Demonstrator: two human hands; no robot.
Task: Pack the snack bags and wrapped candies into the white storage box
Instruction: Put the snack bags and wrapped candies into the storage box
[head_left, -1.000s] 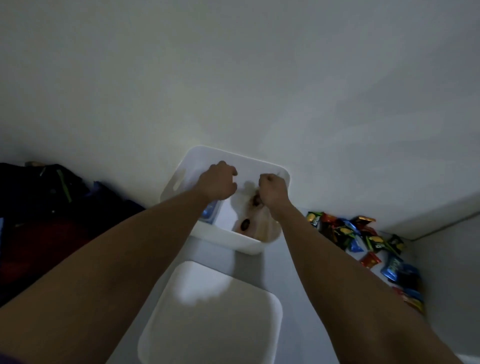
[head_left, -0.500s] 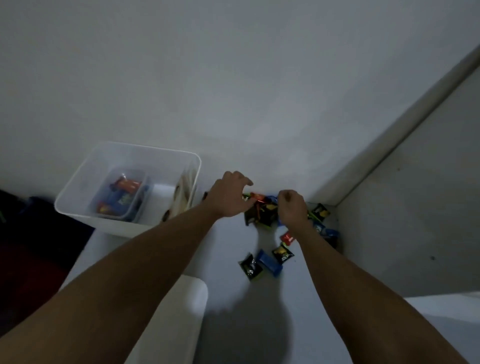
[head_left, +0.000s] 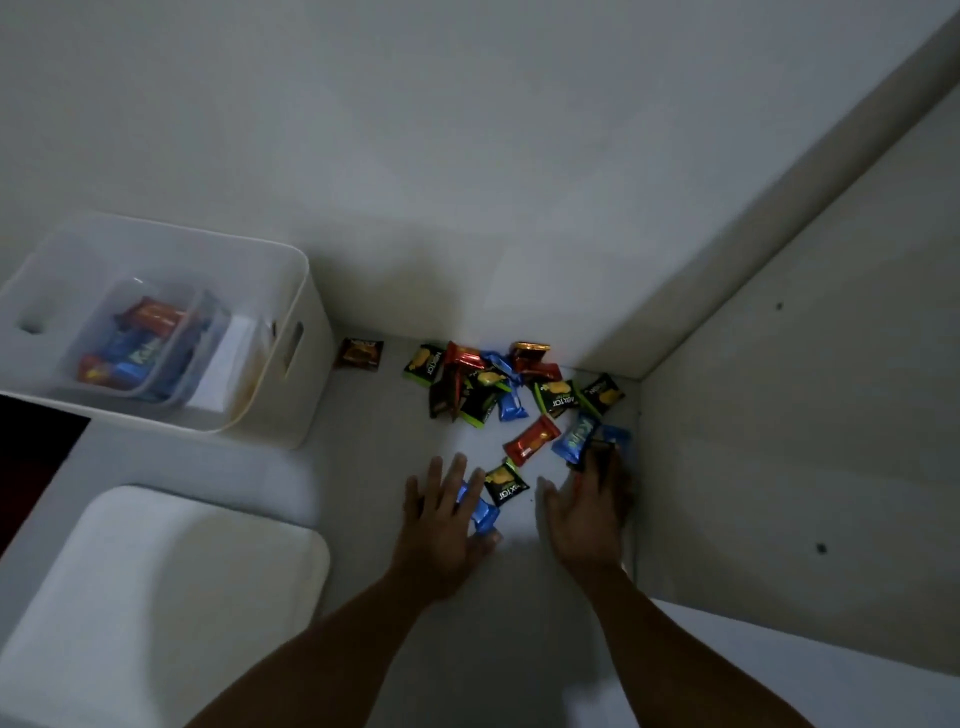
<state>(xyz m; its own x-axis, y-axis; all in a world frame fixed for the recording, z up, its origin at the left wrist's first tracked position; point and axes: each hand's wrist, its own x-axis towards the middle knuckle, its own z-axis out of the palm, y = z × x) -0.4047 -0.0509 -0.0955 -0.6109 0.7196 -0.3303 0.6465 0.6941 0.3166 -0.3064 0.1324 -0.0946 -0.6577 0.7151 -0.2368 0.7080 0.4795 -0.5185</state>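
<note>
— While the white storage box sits left of the candy pile, where are my hands?
— Right of the box, near the pile. Left hand spread on a blue candy; right hand open, by a dark wrapper.
— Handling?
— Light, crinkly, probably slippery. I'd pinch the wrappers' sealed ends.

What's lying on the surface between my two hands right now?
In the head view, a black and green snack bag lies between the left hand and right hand; a blue candy touches the left fingers.
</note>
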